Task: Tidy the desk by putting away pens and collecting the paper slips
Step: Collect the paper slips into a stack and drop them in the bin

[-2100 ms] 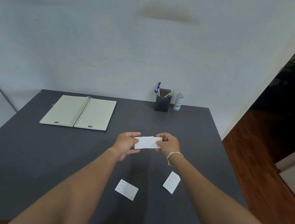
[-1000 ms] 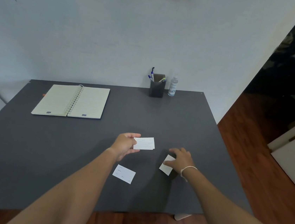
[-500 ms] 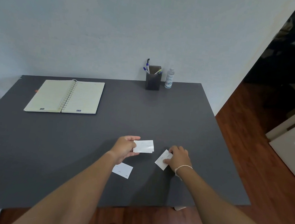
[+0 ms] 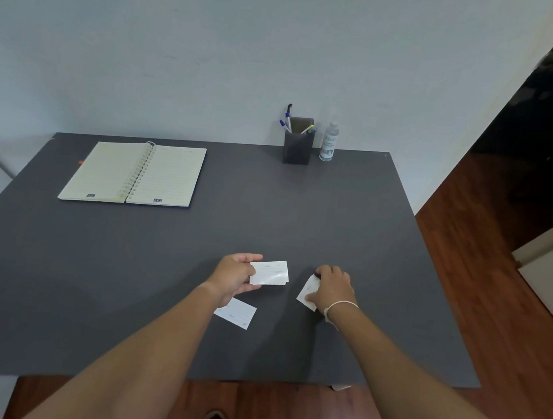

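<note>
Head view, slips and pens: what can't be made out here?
- Writing on the held slips: too small to read.
- How many slips the left hand holds: edges overlap.
- Slip under the right hand: mostly covered; lifted or flat, unclear.
- Slip near the left wrist: corner hidden by the wrist.
- Pens in the holder: lower parts hidden, count unsure.

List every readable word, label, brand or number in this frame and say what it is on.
"AIG": left page of the notebook, bottom corner.
"AIG": right page, bottom corner.
Bottle label: printed text, too blurred to read.
Slips in the left hand, under the right hand and on the desk: faint marks, unreadable.
</note>
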`<state>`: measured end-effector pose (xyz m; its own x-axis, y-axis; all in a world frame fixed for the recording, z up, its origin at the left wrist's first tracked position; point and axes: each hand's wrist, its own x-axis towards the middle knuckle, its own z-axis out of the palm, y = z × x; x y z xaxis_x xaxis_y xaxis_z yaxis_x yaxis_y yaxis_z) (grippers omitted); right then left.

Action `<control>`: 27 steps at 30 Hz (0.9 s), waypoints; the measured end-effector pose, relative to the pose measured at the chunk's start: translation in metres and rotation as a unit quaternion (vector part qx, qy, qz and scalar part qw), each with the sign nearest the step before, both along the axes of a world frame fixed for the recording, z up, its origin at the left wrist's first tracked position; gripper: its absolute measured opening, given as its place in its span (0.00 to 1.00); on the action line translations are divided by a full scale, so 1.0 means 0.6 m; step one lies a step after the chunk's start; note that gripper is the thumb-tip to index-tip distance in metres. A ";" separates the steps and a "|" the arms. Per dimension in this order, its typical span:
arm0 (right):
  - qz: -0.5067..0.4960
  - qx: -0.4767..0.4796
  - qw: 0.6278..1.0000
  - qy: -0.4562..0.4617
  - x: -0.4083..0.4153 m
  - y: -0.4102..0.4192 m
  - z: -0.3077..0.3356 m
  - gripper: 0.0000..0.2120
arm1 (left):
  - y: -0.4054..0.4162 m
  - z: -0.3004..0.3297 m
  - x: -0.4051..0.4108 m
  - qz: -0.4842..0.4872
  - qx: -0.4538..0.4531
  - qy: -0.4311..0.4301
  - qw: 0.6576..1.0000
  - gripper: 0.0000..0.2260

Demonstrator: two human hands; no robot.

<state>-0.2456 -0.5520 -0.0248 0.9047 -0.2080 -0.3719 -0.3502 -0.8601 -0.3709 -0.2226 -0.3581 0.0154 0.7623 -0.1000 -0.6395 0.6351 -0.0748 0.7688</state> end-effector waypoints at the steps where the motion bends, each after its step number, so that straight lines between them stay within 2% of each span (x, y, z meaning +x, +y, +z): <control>1: -0.002 -0.002 1.000 0.005 0.001 0.001 -0.001 0.23 | 0.001 0.000 -0.001 0.000 0.000 0.001 1.000 0.18; 7: -0.008 0.012 0.998 0.064 0.013 0.004 0.001 0.15 | 0.006 -0.004 -0.004 0.005 0.002 0.002 1.000 0.18; 10: -0.089 0.139 0.985 0.052 0.021 0.006 0.006 0.11 | 0.009 -0.003 -0.004 0.008 0.002 0.001 1.000 0.18; 14: -0.173 0.338 0.925 0.006 0.031 0.015 0.023 0.19 | 0.012 0.000 -0.003 0.012 0.004 -0.001 1.000 0.18; 17: -0.207 0.416 0.886 -0.011 0.039 0.028 0.040 0.11 | 0.014 0.004 0.000 0.013 0.006 -0.007 1.000 0.18; 20: -0.222 0.452 0.864 0.007 0.046 0.041 0.052 0.11 | 0.013 0.008 0.006 0.019 0.005 -0.014 1.000 0.18; 27: -0.215 0.457 0.863 0.015 0.055 0.056 0.065 0.10 | 0.008 0.015 0.014 0.019 -0.001 -0.026 0.999 0.18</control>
